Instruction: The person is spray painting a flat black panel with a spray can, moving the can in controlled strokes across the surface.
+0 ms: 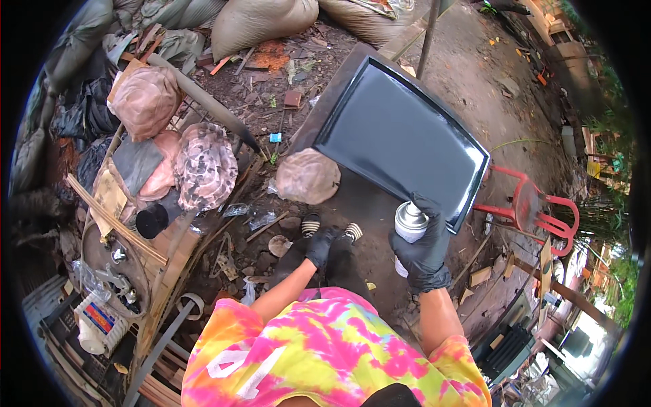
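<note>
My right hand point(426, 254), in a black glove, is wrapped round a white spray can point(411, 227). Its index finger reaches over the can's top. Just beyond the can lies a large, glossy black panel point(400, 129) with a raised rim, tilted on a dark flat support. The can overlaps the panel's near edge in this view; whether they touch, I cannot tell. My left hand point(321, 248), also black-gloved, is down by my dark-clad legs. Its fingers blend into the dark cloth, so their pose is unclear.
Left, a wooden bench point(169, 268) carries camouflage-patterned rounded pieces point(206, 166), a black cup-like object point(152, 220) and a white jug point(95, 325). A pinkish rounded piece point(308, 176) sits beside the panel. A red plastic chair point(525, 203) stands right; sandbags point(261, 26) lie behind.
</note>
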`<state>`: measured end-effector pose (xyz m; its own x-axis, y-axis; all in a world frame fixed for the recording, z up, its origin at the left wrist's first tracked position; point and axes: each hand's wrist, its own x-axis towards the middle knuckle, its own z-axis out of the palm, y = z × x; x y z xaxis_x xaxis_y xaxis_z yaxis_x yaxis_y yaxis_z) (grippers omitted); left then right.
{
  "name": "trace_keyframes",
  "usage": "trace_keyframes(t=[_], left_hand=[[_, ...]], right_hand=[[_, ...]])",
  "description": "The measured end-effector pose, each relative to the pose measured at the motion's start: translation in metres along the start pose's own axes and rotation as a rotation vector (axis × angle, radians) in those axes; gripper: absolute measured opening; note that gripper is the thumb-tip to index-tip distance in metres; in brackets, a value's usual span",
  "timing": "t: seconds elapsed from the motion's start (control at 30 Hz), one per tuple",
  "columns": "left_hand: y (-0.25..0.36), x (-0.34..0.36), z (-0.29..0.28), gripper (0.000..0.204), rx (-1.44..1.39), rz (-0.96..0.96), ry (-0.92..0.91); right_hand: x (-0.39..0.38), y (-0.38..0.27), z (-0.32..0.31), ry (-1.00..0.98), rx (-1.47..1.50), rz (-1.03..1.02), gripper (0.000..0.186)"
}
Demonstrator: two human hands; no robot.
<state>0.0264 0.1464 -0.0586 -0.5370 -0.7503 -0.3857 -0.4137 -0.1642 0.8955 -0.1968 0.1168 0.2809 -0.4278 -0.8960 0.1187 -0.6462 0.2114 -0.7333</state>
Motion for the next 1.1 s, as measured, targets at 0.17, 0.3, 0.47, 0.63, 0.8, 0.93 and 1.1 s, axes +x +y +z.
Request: trace_keyframes(t=[0.17, 0.3, 0.47, 0.63, 0.8, 0.93, 1.1], left_hand=[[-0.032, 0.013, -0.048, 0.038, -1.180, -0.642, 0.527], [-0.047, 0.023, -0.082, 0.042, -1.181, -0.456, 0.765], [-0.028, 0.031, -0.095, 0.042, -0.787, -0.212, 0.462], [0.025, 0.041, -0.070, 0.038, -0.637, -0.316, 0.071], [0.026, 0.038, -0.032, 0.031, -0.725, -0.357, -0.031], [0.023, 0.034, -0.001, 0.025, -0.616, -0.123, -0.011], [0.046, 0.019, 0.022, 0.028, -0.630, -0.205, -0.137]], right_hand=[[0.010, -0.018, 0.015, -0.073, -0.006, -0.142, 0.063], [0.000, -0.027, 0.021, -0.138, 0.065, -0.161, 0.063], [-0.031, -0.016, 0.008, -0.026, 0.211, -0.074, 0.065], [-0.062, 0.002, -0.017, 0.004, 0.173, 0.085, 0.073], [-0.086, 0.008, -0.029, 0.024, 0.035, 0.096, 0.067], [-0.094, 0.010, -0.032, 0.070, -0.025, 0.085, 0.063], [-0.089, 0.014, -0.029, 0.097, -0.012, 0.129, 0.060]])
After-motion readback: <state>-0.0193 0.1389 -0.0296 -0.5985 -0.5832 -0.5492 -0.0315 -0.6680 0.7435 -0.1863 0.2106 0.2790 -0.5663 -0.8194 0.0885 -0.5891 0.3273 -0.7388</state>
